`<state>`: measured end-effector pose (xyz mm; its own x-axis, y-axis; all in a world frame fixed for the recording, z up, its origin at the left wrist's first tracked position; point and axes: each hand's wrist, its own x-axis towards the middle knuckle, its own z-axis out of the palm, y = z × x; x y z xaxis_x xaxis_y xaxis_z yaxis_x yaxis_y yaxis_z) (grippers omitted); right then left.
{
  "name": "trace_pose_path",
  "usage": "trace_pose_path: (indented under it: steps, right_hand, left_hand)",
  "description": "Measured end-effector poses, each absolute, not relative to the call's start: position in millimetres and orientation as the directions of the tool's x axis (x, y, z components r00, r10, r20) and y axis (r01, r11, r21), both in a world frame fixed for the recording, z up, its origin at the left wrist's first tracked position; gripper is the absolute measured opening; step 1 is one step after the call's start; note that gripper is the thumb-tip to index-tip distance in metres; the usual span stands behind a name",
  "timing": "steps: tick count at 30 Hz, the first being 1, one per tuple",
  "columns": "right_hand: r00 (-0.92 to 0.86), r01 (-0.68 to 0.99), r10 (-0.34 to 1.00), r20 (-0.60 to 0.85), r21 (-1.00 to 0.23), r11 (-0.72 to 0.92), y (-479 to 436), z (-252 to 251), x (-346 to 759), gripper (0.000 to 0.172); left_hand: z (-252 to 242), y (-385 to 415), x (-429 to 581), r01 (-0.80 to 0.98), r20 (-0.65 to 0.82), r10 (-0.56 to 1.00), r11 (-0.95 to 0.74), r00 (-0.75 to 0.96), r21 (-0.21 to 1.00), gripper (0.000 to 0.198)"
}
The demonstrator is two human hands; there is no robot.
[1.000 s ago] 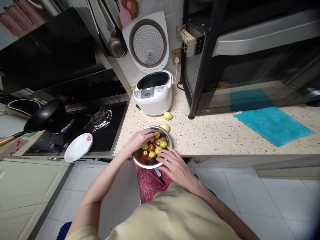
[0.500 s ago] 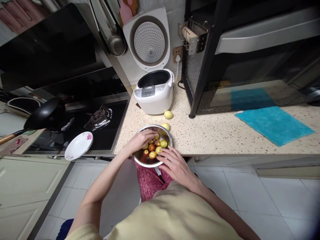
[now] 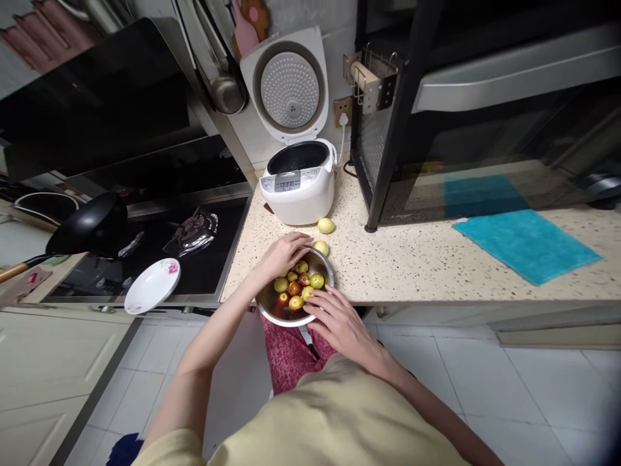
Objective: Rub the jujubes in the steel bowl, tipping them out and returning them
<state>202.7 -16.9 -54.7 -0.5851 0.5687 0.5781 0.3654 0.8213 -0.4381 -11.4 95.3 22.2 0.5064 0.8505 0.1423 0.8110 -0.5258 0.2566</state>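
A steel bowl (image 3: 266,299) with several green and reddish fruits (image 3: 295,287) sits at the counter's front edge. My left hand (image 3: 284,252) is raised over the bowl's far rim, fingers curled together; whether it holds a fruit is hidden. My right hand (image 3: 334,317) rests on the bowl's near right rim, fingers spread and touching the fruits. Two yellow-green fruits lie on the counter behind the bowl, one (image 3: 321,247) by the rim, one (image 3: 326,225) near the rice cooker.
A white rice cooker (image 3: 298,184) stands open behind the bowl. To the left is a stove (image 3: 194,236) with a black pan (image 3: 87,223) and a white plate (image 3: 152,285). A black rack (image 3: 383,129) and a blue cloth (image 3: 526,243) are on the right.
My left hand has lifted out of the fruits and moved to the bowl's far rim. My right hand has stayed on the near rim.
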Motion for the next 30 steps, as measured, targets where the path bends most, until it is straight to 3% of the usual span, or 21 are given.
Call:
trace_pose_path:
  steps: [7, 12, 16, 23, 28, 30]
  right_hand:
    - [-0.582, 0.375, 0.566, 0.583, -0.425, 0.824, -17, -54, 203, 0.025]
    - [-0.581, 0.375, 0.563, 0.588, -0.421, 0.826, -18, -53, 203, 0.025]
    - [-0.578, 0.375, 0.558, 0.595, -0.413, 0.830, -18, -54, 203, 0.025]
    - [-0.571, 0.368, 0.551, 0.608, -0.411, 0.834, -17, -55, 203, 0.024]
    - [-0.572, 0.373, 0.550, 0.609, -0.404, 0.835, -17, -55, 202, 0.024]
    - [-0.579, 0.378, 0.556, 0.597, -0.408, 0.831, -16, -56, 202, 0.024]
  left_hand:
    - [25, 136, 27, 0.944, -0.108, 0.944, -0.295, 0.311, 0.147, 0.044]
    - [25, 160, 50, 0.963, -0.266, 0.926, -0.244, 0.267, 0.115, 0.047]
    - [23, 169, 56, 0.961, -0.289, 0.919, -0.236, 0.269, 0.144, 0.050]
    - [34, 143, 40, 0.909, -0.076, 0.951, -0.262, 0.301, 0.323, 0.042]
    - [44, 95, 10, 0.663, 0.271, 0.913, -0.409, 0.306, 0.627, 0.039]
    - [45, 73, -3, 0.621, 0.306, 0.913, -0.407, 0.269, 0.669, 0.035]
